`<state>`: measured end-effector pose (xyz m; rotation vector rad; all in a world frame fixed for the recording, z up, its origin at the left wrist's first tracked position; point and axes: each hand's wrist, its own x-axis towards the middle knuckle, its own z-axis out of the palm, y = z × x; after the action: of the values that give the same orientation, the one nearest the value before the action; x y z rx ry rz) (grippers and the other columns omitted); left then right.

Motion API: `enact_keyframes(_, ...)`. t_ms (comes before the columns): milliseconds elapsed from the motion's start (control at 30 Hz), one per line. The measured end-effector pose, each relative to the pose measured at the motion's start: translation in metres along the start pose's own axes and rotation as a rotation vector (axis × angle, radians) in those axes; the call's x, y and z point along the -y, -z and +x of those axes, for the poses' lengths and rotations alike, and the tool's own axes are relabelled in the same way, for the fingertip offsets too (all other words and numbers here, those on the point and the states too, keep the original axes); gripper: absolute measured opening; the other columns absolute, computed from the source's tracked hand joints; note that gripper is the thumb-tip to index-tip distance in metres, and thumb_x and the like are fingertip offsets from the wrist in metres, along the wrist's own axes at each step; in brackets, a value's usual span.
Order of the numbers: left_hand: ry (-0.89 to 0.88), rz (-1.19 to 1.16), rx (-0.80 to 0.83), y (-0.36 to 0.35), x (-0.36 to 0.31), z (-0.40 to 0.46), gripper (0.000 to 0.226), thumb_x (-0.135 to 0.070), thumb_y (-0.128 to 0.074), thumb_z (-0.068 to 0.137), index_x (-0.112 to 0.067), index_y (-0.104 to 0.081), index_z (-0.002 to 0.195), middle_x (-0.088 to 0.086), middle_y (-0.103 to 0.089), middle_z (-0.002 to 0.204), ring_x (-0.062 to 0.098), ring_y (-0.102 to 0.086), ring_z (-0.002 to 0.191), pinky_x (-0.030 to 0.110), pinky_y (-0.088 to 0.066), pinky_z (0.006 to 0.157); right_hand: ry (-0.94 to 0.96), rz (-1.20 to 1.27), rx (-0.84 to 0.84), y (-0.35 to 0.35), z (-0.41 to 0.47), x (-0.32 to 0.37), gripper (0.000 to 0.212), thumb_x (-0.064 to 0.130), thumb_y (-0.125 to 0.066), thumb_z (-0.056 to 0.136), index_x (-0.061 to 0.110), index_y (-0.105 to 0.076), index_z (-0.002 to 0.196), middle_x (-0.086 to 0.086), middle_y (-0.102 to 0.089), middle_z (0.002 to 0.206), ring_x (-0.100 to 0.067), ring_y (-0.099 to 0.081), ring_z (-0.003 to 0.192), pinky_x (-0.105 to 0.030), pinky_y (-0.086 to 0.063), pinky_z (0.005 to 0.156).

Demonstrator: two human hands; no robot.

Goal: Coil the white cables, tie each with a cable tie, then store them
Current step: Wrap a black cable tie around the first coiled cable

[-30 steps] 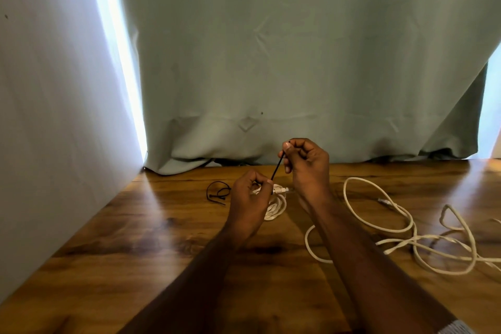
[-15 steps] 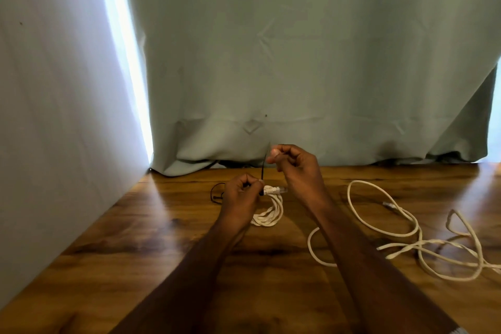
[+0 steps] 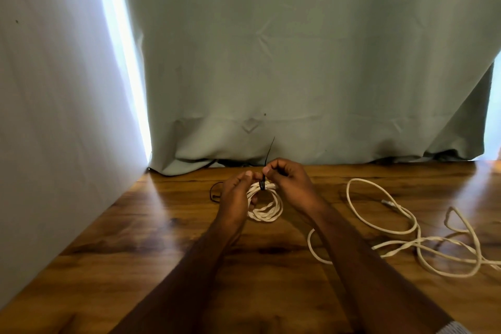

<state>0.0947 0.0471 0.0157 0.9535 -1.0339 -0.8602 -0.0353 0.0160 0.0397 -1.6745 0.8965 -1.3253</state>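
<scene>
The left hand gripped the coiled cable above the table. The right hand pinched the black tie wrapped round it. Another tie lay half-hidden behind the left hand; a loose cable ran off-frame right.

Two bare forearms and hands — seen from above.
The left hand and right hand wear nothing; a grey ribbed cuff edges the right arm.
</scene>
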Motion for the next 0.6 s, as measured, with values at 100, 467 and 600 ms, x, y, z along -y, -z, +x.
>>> enact_keyframes(100,-0.021,-0.013,0.029,0.000,0.001,0.000,0.026,-0.016,-0.051,0.101,-0.013,-0.075,0.090,0.010,-0.071,0.082,0.018,-0.060,0.064,0.028,-0.046,0.054,0.004,0.008,-0.008,0.001,0.000,-0.001,0.012,0.013,-0.063,0.097,0.011,-0.071,0.089,-0.004,-0.070,0.080,-0.010,-0.064,0.074,-0.025,-0.052,0.069)
enact_keyframes(467,-0.109,0.054,0.078,0.002,0.005,0.002,0.017,0.001,-0.067,0.087,-0.011,-0.075,0.079,0.008,-0.071,0.075,0.020,-0.065,0.072,0.035,-0.053,0.069,0.056,-0.040,-0.069,-0.009,-0.004,-0.007,0.019,0.008,-0.062,0.096,0.016,-0.066,0.079,0.006,-0.063,0.070,-0.005,-0.057,0.069,-0.024,-0.047,0.067)
enact_keyframes(600,-0.084,0.085,0.135,-0.002,0.011,0.004,0.016,-0.001,-0.068,0.086,-0.013,-0.076,0.079,0.008,-0.071,0.077,0.019,-0.065,0.073,0.036,-0.050,0.072,0.053,0.028,-0.120,-0.004,-0.005,-0.007,0.018,0.003,-0.061,0.095,0.011,-0.064,0.079,0.005,-0.060,0.068,-0.001,-0.054,0.063,-0.016,-0.045,0.060)
